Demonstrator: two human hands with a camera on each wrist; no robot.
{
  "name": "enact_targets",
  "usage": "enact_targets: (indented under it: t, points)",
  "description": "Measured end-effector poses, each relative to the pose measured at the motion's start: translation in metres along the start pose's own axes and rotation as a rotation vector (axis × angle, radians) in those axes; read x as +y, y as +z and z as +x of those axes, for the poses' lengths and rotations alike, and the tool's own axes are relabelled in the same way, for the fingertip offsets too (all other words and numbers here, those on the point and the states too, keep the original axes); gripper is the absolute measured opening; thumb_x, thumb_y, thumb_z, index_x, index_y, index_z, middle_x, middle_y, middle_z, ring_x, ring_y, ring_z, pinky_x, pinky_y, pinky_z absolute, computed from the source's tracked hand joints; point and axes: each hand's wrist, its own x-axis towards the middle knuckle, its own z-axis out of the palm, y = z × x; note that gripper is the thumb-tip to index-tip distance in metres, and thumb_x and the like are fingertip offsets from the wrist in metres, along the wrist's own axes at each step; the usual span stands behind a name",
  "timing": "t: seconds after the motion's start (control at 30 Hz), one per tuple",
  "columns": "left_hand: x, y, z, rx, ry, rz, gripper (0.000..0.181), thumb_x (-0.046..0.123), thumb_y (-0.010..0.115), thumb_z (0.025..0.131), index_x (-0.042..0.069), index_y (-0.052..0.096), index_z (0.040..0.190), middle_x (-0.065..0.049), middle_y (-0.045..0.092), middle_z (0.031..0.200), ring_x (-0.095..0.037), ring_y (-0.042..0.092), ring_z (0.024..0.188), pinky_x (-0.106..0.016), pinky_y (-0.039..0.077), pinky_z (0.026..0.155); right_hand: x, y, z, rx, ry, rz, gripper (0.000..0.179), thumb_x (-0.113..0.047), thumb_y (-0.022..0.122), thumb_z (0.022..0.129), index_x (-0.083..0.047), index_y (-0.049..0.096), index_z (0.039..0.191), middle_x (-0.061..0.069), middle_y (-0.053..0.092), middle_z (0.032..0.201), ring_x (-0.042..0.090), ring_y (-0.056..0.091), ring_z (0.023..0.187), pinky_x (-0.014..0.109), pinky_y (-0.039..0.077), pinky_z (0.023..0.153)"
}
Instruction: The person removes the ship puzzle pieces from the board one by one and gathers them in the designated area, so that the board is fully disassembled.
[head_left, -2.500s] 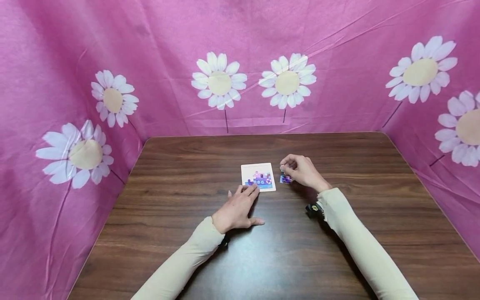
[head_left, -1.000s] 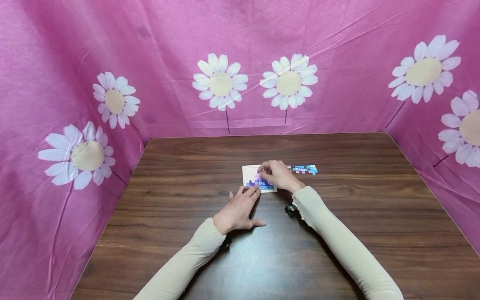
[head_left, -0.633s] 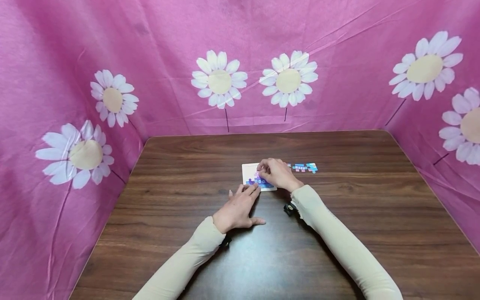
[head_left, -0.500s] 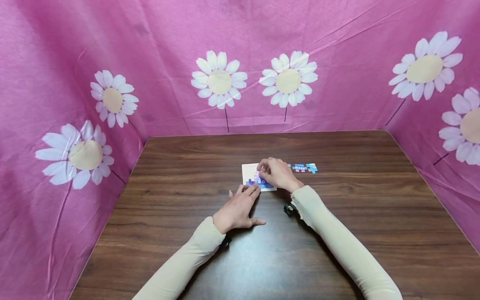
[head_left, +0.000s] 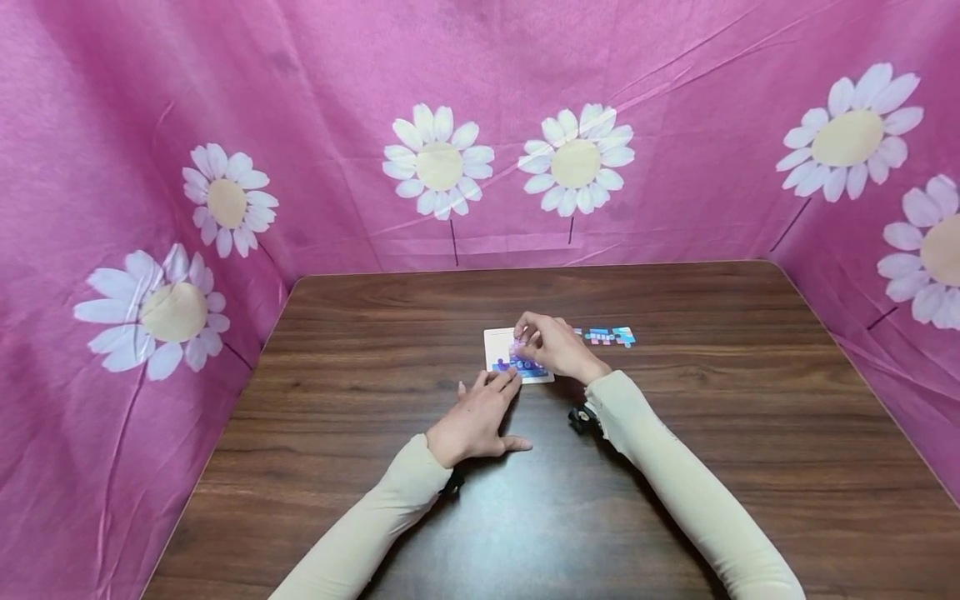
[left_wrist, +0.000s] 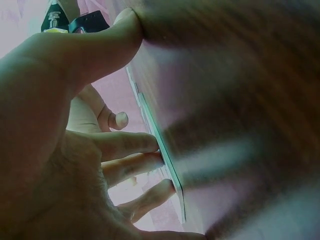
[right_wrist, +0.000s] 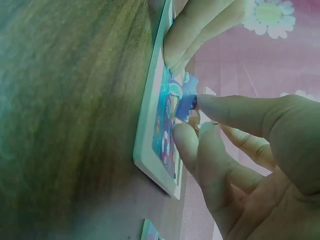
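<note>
A white-framed jigsaw tray (head_left: 497,343) with a partly laid blue and purple picture lies flat on the table. My left hand (head_left: 472,421) rests its fingertips on the tray's near edge, with the thumb stretched out to the right over the tabletop. Over the tray's right half is my right hand (head_left: 558,346), which pinches a purple and blue jigsaw piece (right_wrist: 187,100) between thumb and fingers. In the right wrist view the piece stands tilted close above the laid pieces. The right hand hides the tray's upper right part in the head view.
Loose jigsaw pieces (head_left: 600,337) lie in a row to the right of the tray, partly behind the right hand. The brown wooden table (head_left: 360,358) is enclosed by a pink curtain (head_left: 495,67) with daisies.
My right hand has moved left from the loose pieces to above the tray with a jigsaw piece, and lately only its fingers shift slightly. The left hand stays in place.
</note>
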Motion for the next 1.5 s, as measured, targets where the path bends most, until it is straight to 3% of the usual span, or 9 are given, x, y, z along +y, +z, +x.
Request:
enact_targets:
  t: [0.3,0.6,0.87,1.5]
  points:
    - [0.000,0.002,0.001,0.010,0.011,0.010,0.102,0.062,0.077,0.086,0.010,0.035,0.163,-0.008,0.030,0.172,-0.046,0.033,0.154,-0.078,0.037,0.110,0.008,-0.002,-0.006,0.032,-0.009,0.076,0.016,-0.008,0.075,0.094,-0.008,0.067,0.108,0.014,0.079,0.100,0.020,0.073,0.079,0.034,0.059,0.074]
    - [0.000,0.003,0.001,-0.004,0.007,-0.013,0.103,0.061,0.077,0.087,0.010,0.032,0.164,-0.009,0.028,0.174,-0.048,0.030,0.155,-0.079,0.036,0.111,0.021,-0.020,-0.020,0.066,0.082,0.156,0.017,-0.006,0.072,0.097,-0.003,0.066,0.113,0.022,0.077,0.104,0.028,0.071,0.074,0.034,0.058,0.051]
    - [-0.001,-0.001,0.000,-0.006,0.000,-0.027,0.103,0.060,0.077,0.087,0.010,0.031,0.164,-0.008,0.026,0.174,-0.047,0.029,0.156,-0.079,0.033,0.113,0.033,-0.039,-0.031,0.093,0.140,0.139,0.016,-0.012,0.072,0.099,-0.007,0.066,0.113,0.020,0.076,0.106,0.027,0.067,0.069,0.037,0.059,0.051]
    - [-0.002,0.001,0.001,0.002,0.007,-0.025,0.103,0.061,0.077,0.087,0.010,0.032,0.164,-0.008,0.027,0.174,-0.048,0.030,0.155,-0.080,0.034,0.111,0.065,-0.065,-0.059,0.101,0.233,0.135,0.022,-0.009,0.070,0.099,-0.001,0.066,0.118,0.025,0.074,0.107,0.020,0.068,0.065,0.036,0.059,0.053]
